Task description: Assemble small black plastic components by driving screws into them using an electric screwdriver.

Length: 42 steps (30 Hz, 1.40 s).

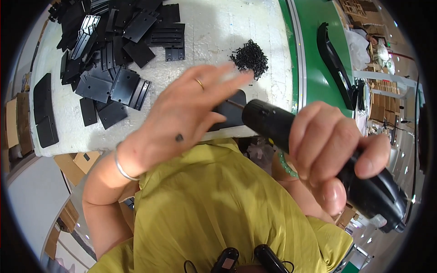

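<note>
My right hand is wrapped round a black electric screwdriver, whose thin bit points left. The bit's tip is over or behind my left hand, so I cannot tell what it touches. A black plastic plate lies at the table's near edge, partly covered by my left hand and the screwdriver. Slightly blurred, my left hand is above the table with its fingers stretched apart, reaching towards a heap of small black screws. Nothing shows between its fingers.
A large loose pile of black plastic plates covers the table's far left. Two longer black pieces lie at the left edge. Right of the white padded tabletop, a curved black part rests on a green surface.
</note>
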### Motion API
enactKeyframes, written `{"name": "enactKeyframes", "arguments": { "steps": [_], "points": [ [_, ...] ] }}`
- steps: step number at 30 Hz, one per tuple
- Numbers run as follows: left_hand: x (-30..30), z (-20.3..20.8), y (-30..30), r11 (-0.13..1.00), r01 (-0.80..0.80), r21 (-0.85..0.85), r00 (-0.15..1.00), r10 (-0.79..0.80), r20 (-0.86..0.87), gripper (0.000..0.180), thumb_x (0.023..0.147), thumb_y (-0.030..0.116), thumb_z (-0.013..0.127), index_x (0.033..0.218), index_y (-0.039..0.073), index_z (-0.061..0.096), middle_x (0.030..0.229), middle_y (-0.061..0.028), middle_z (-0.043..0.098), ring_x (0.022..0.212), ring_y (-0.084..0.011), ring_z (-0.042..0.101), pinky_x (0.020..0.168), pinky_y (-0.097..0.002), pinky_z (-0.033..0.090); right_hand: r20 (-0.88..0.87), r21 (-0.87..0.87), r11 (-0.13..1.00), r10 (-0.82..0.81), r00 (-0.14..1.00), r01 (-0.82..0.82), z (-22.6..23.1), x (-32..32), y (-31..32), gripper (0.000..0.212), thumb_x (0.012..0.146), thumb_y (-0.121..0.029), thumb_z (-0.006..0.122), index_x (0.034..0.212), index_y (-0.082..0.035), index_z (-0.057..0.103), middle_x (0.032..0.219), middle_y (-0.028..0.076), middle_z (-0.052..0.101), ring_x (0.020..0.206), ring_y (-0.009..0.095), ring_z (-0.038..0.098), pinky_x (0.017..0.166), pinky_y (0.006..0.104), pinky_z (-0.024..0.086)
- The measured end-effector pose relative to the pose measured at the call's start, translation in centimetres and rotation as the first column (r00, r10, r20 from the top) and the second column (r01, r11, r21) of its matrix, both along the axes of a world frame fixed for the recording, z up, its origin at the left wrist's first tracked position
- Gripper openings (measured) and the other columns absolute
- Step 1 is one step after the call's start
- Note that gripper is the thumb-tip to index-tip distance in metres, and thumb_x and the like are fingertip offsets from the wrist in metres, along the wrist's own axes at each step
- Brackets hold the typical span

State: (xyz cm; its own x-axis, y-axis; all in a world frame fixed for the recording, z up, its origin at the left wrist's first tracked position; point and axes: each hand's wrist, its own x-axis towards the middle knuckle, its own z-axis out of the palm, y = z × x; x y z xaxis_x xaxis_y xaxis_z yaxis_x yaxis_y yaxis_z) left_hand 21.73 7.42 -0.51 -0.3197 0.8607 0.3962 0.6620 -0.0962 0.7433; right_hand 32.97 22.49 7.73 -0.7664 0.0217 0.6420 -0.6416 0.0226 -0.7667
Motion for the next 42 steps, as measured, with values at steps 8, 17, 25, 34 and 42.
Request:
{"name": "enactKeyframes", "arguments": {
  "steps": [8,17,25,34,42],
  "points": [
    [0.0,-0.7,-1.9,0.938,-0.197,-0.286,0.98,0.2,-0.017,0.043,0.08,0.019,0.064,0.118,0.005,0.052,0.089,-0.0134,0.056,0.082,-0.0303,0.053,0.073,-0.0348,0.043,0.157,-0.009,0.996,0.094,0.983,-0.094,-1.4,1.0,-1.1,0.033,0.074,-0.009,0.066,0.097,-0.017,0.043,0.057,-0.004,0.051,0.042,0.008,0.047,0.041,0.0208,0.039],
    [0.4,-4.4,-1.8,0.968,-0.208,-0.143,0.978,0.204,-0.047,0.038,0.073,0.034,0.07,0.097,0.006,0.06,0.068,-0.0093,0.054,0.069,-0.03,0.053,0.063,-0.0388,0.043,0.299,0.073,0.978,0.165,0.94,-0.196,-1.2,0.8,-1.6,0.033,0.073,-0.008,0.064,0.093,-0.015,0.039,0.056,-0.001,0.048,0.042,0.012,0.046,0.041,0.0238,0.039],
    [0.4,-4.3,-1.6,0.96,-0.23,-0.161,0.973,0.228,-0.035,0.037,0.072,0.033,0.071,0.095,0.006,0.06,0.074,-0.0095,0.06,0.076,-0.0296,0.057,0.067,-0.0379,0.045,0.306,0.054,0.982,0.155,0.939,-0.18,-1.2,0.4,-1.9,0.031,0.073,-0.004,0.062,0.09,-0.013,0.038,0.057,0.0,0.048,0.043,0.013,0.046,0.043,0.028,0.039],
    [0.4,-3.7,-1.5,0.937,-0.202,-0.284,0.976,0.216,0.018,0.037,0.072,0.033,0.07,0.096,0.007,0.061,0.09,-0.0102,0.063,0.084,-0.0302,0.058,0.073,-0.0363,0.045,0.35,0.076,0.962,0.219,0.911,-0.261,-0.8,-0.3,-2.4,0.029,0.074,-0.003,0.064,0.084,-0.01,0.038,0.057,0.002,0.05,0.044,0.016,0.048,0.043,0.0296,0.04],
    [0.3,-3.7,-1.6,0.944,-0.204,-0.257,0.975,0.219,0.03,0.036,0.072,0.032,0.07,0.095,0.006,0.061,0.086,-0.0105,0.063,0.08,-0.0303,0.058,0.07,-0.0364,0.045,0.402,0.149,0.942,0.219,0.889,-0.3,-0.5,-0.6,-2.6,0.029,0.074,-0.004,0.063,0.085,-0.012,0.038,0.058,0.002,0.05,0.043,0.016,0.047,0.042,0.0291,0.039]
  ]
}}
